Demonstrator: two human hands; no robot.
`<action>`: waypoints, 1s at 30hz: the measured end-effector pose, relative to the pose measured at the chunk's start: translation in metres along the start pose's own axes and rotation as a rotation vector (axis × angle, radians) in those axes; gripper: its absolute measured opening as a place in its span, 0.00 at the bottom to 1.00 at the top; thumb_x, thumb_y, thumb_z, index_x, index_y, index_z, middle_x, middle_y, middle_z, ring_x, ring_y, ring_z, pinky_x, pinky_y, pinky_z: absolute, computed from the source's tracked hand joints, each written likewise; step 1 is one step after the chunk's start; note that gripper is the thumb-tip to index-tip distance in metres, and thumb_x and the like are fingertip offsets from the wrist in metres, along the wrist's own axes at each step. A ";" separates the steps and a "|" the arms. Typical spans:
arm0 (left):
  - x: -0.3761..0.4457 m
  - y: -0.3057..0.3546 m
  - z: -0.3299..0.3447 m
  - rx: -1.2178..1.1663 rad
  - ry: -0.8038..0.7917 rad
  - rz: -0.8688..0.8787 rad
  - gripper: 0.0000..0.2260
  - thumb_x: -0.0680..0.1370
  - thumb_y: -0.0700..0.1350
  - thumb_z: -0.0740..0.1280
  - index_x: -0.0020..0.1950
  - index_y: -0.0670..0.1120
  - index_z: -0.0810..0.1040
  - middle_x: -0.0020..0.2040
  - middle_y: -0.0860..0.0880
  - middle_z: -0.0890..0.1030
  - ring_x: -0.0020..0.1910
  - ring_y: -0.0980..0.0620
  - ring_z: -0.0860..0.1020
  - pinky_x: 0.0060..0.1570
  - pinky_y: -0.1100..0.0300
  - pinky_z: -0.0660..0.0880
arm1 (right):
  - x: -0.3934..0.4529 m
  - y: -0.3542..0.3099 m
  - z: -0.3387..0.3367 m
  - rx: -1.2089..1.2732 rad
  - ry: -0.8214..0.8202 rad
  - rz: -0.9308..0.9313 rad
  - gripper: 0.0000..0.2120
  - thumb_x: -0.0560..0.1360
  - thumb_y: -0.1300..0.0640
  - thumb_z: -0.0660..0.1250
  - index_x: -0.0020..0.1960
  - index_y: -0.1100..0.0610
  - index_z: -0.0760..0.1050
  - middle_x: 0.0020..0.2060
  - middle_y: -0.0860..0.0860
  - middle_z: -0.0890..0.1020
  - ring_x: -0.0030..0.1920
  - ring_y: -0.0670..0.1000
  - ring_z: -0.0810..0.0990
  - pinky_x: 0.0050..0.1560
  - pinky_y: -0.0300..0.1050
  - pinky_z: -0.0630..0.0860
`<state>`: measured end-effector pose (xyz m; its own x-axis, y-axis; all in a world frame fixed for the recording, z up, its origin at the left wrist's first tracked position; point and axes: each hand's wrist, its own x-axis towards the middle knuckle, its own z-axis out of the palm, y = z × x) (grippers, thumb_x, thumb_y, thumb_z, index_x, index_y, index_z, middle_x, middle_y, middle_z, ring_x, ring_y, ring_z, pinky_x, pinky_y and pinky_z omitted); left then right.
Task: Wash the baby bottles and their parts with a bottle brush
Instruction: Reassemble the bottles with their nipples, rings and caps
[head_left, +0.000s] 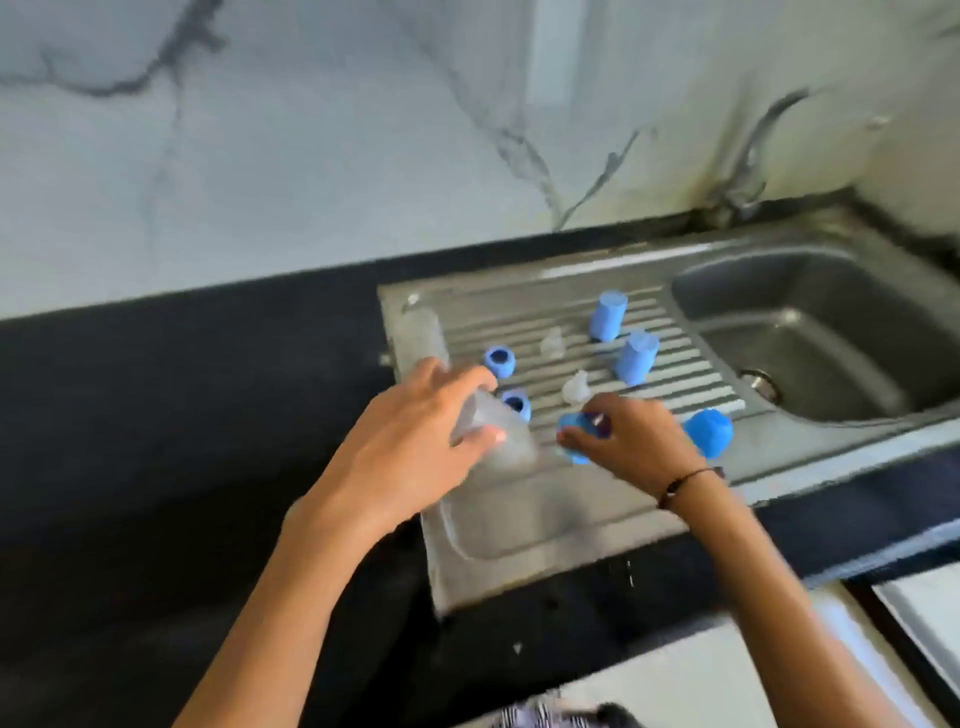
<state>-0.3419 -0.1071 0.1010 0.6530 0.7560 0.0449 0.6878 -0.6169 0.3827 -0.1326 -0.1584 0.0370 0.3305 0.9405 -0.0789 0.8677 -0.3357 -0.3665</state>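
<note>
On the drainboard (519, 519), the left hand (415, 441) wrapped its fingers round a clear bottle (488, 431), likely light, stiff and slippery, best held round its body. The right hand (639, 441) pinched a small blue ring (574, 431) by its rim.

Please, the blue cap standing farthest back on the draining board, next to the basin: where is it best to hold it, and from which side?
Probably by its round side wall, from above. The blue cap stands upright, slightly tilted, flat closed end up, with free space around it on the draining board, so thumb and fingers can pinch opposite sides.
</note>
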 end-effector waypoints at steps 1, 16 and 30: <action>0.004 -0.002 -0.016 -0.083 0.081 0.062 0.17 0.77 0.55 0.64 0.65 0.59 0.69 0.61 0.56 0.71 0.56 0.55 0.74 0.51 0.63 0.69 | -0.004 -0.005 -0.024 0.065 0.059 0.005 0.17 0.73 0.43 0.67 0.50 0.58 0.77 0.41 0.54 0.82 0.46 0.56 0.81 0.45 0.44 0.72; 0.126 0.015 -0.094 -0.438 0.197 0.374 0.16 0.75 0.46 0.70 0.62 0.47 0.75 0.59 0.44 0.76 0.56 0.45 0.76 0.55 0.57 0.73 | -0.010 -0.038 -0.131 0.552 0.267 0.056 0.12 0.75 0.58 0.68 0.58 0.57 0.74 0.46 0.56 0.82 0.43 0.54 0.83 0.46 0.44 0.80; 0.110 0.014 -0.110 -1.214 0.036 0.024 0.12 0.75 0.43 0.69 0.57 0.43 0.74 0.58 0.40 0.76 0.48 0.45 0.78 0.44 0.54 0.81 | 0.001 -0.040 -0.164 0.902 0.240 0.142 0.06 0.74 0.60 0.66 0.51 0.60 0.74 0.43 0.56 0.80 0.43 0.53 0.81 0.40 0.41 0.79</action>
<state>-0.2954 -0.0081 0.2130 0.6392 0.7647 0.0818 -0.0814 -0.0385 0.9959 -0.1060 -0.1528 0.2032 0.5659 0.8242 -0.0214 0.2318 -0.1840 -0.9552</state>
